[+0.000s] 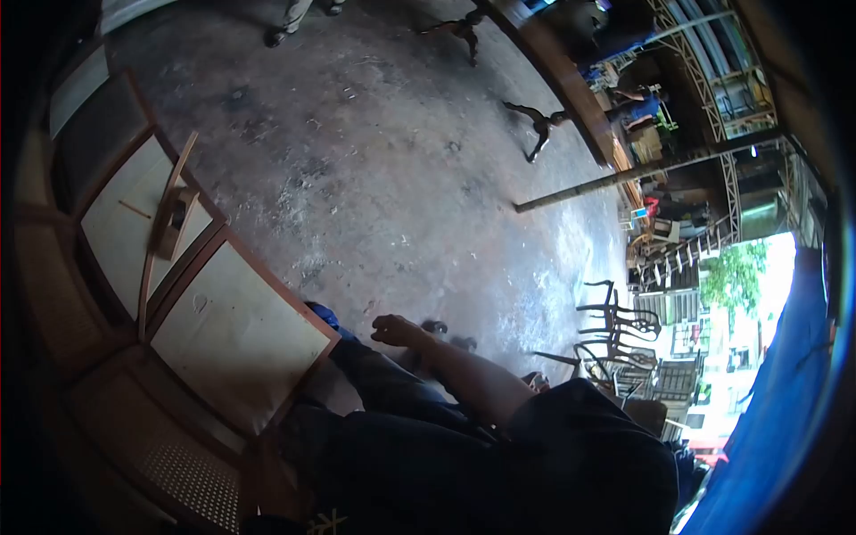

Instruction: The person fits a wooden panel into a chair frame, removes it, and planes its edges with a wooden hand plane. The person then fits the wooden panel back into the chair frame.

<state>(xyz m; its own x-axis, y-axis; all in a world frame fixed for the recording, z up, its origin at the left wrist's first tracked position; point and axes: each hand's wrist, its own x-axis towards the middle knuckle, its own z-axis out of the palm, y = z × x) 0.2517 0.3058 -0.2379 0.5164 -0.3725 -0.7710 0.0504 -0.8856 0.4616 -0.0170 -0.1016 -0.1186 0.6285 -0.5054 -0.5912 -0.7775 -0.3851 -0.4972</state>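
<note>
My right hand [397, 330] hangs over the floor at the end of my bare forearm, its fingers curled inward. Nothing shows in it, and it appears to touch nothing. My dark-clothed legs and a blue shoe [323, 314] are beside and below it. Close by on the left is a piece of wooden furniture with a pale panel [236, 330] in a reddish-brown frame. On the adjoining panel [125, 192] lie a curved wooden strip [145, 281], a small wooden block [174, 223] and a short thin stick [135, 209]. I cannot see my left hand; the lower left is in deep shadow.
Woven cane [192, 473] fills a lower section of the furniture. A long table [562, 76] with dark splayed feet stands across the stained concrete floor [383, 178]. A pole [642, 169] and carved chair frames [615, 330] are on the right. Other people are at the top and farther back.
</note>
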